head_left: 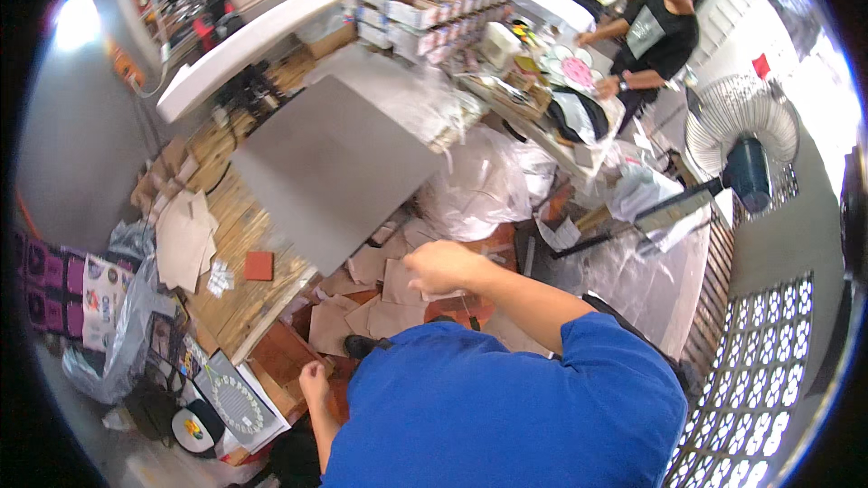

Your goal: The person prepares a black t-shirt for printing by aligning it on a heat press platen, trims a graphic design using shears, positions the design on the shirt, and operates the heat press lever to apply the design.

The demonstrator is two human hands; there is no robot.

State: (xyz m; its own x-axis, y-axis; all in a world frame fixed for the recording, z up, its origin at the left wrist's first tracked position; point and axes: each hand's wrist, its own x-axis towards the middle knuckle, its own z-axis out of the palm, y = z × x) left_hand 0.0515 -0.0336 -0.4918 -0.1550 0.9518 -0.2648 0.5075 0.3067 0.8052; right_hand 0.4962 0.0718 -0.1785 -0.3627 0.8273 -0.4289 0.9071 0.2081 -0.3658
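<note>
My left hand (pixel 316 380) hangs beside the front corner of the wooden worktable (pixel 246 307), fingers curled, with nothing visible in them. My right hand (pixel 432 267) is curled above scattered beige sheets (pixel 334 325) lying low beside the table; whether it grips anything is hidden. A large grey board (pixel 330 172) covers much of the tabletop. Left of it lie a pile of beige pieces (pixel 181 235), a small rust-red square (pixel 258 265) and some small whitish pieces (pixel 220 278).
A person (pixel 655 41) in black works at a cluttered table (pixel 506 86) at back right. Bundled clear plastic (pixel 470 181), a standing fan (pixel 741 126) and shelved small boxes (pixel 425 9) stand around. Bags (pixel 117 343) and caps (pixel 194 425) crowd the left.
</note>
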